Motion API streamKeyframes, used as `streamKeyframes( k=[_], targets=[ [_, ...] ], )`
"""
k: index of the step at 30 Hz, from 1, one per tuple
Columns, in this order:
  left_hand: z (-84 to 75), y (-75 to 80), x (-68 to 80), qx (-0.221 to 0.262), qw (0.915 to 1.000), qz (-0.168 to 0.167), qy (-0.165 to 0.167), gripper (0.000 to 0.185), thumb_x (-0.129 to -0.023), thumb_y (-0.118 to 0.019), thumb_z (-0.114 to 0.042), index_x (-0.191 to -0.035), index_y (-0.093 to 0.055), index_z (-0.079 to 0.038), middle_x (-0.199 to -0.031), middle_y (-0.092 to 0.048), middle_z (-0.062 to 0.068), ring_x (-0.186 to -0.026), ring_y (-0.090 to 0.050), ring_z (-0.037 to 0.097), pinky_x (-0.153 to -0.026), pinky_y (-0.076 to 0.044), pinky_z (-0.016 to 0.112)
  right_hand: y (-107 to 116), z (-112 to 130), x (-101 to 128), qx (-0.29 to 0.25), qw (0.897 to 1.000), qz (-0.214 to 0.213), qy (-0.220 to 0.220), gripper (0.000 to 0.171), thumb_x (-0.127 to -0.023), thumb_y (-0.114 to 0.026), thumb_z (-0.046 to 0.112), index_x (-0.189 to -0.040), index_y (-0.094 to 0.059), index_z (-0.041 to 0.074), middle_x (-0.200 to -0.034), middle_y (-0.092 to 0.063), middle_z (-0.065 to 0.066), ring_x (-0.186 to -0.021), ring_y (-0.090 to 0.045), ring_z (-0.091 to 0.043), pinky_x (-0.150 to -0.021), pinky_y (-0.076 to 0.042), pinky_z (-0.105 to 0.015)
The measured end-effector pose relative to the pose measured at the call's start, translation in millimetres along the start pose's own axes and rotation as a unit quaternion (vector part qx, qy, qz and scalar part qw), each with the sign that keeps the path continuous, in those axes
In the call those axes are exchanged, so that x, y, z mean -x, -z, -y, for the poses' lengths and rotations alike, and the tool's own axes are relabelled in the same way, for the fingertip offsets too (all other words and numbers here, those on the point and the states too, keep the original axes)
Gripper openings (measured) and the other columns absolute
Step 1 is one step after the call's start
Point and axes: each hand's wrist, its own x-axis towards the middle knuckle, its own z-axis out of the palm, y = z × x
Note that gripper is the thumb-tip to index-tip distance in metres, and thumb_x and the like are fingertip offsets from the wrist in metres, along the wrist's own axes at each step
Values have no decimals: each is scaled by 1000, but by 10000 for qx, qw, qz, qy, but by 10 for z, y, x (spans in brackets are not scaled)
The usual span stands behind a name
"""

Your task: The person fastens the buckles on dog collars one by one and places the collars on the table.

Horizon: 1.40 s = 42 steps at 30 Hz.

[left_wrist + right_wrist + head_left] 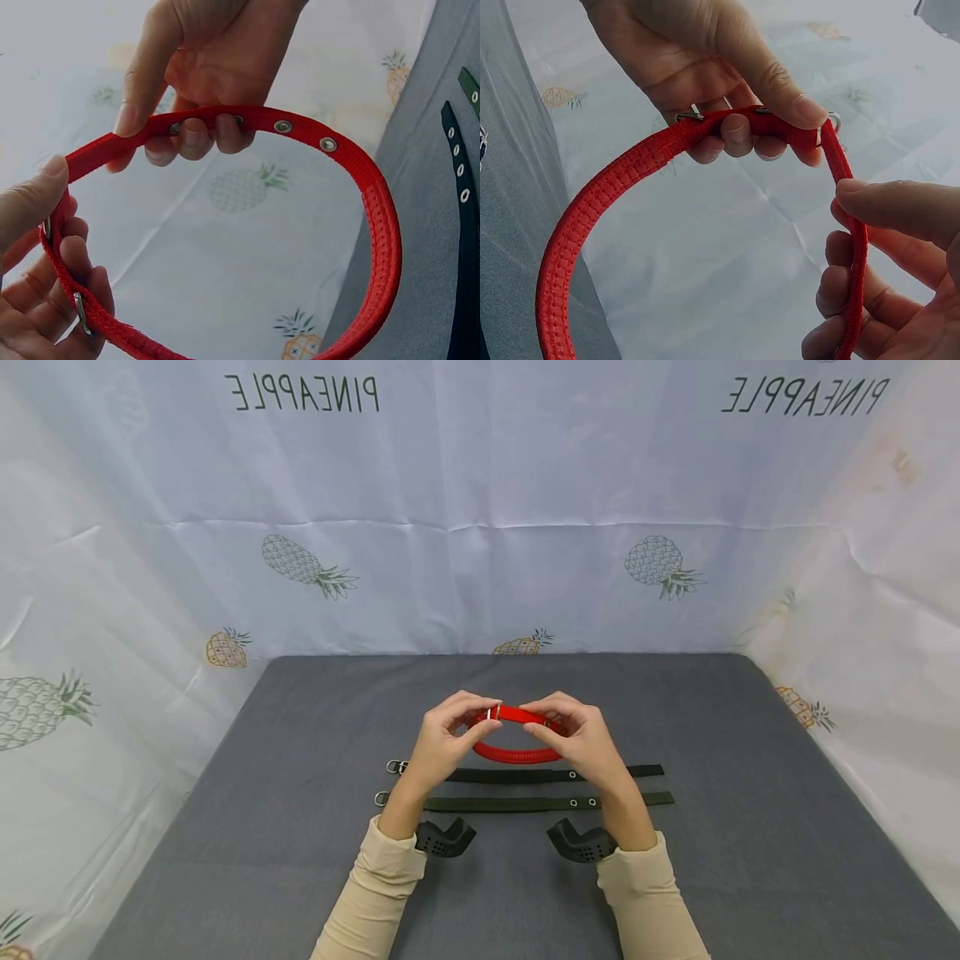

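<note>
A red collar (517, 755) is held up in a loop above the table, its padded, stitched part hanging lowest. My left hand (438, 739) grips the buckle end, thumb and fingers around the metal fittings; in the left wrist view a metal ring (82, 313) shows by those fingers. The right hand (585, 739) pinches the strap end with metal eyelets (283, 127), close to the left fingertips. In the right wrist view, the strap runs through a silver buckle (822, 138) by my left thumb and on into the right fingers.
Beyond the collar's loop, a black collar (510, 776) and a dark green collar (510, 805) lie stretched flat, side by side, on the grey table (300, 877). A pineapple-print curtain (487, 468) stands behind the table. Black camera mounts (446, 839) project from both wrists.
</note>
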Motion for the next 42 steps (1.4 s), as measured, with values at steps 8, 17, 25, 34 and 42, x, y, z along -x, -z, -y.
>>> streamKeyframes(
  k=[8,17,25,34,42],
  targets=[
    [4,7,5,-185,9998,24,51,25,-83,-70,2,-109,-69,2,-98,-65,18,-76,-53,3,-66,-49,17,-2,-14,6,115,9999,35,66,20,-86,-69,0,-105,-70,-5,-93,-64,-18,-60,-47,-8,-51,-40,-22],
    [4,-15,11,-590,9981,154,-61,19,-83,-73,-4,-102,-72,-2,-92,-67,13,-71,-48,4,-60,-43,18,-56,-19,4,166,9997,180,82,20,-86,-68,-1,-105,-69,-6,-92,-63,-20,-61,-47,-9,-53,-42,-19],
    [-8,-46,11,-483,9980,277,293,16,-86,-71,-8,-101,-71,-3,-96,-67,13,-75,-53,4,-65,-48,18,-154,21,-19,-69,9997,230,-40,30,-87,-66,-1,-116,-59,-8,-103,-63,-26,-78,-58,-3,-72,-52,-17],
    [-25,-66,4,-721,9952,442,496,17,-85,-72,-8,-100,-70,0,-99,-67,15,-80,-57,9,-70,-51,17,-245,-26,-24,-306,9994,131,-17,28,-88,-68,4,-115,-64,-4,-100,-63,-22,-71,-55,-4,-62,-47,-19],
    [-51,-46,8,-603,9950,526,593,36,-83,-74,-8,-117,-67,-1,-107,-69,15,-88,-64,18,-78,-55,21,-246,-46,-33,-302,9994,-182,-47,21,-89,-65,-1,-109,-63,-6,-101,-63,-22,-72,-55,-6,-63,-48,-19]
  ],
)
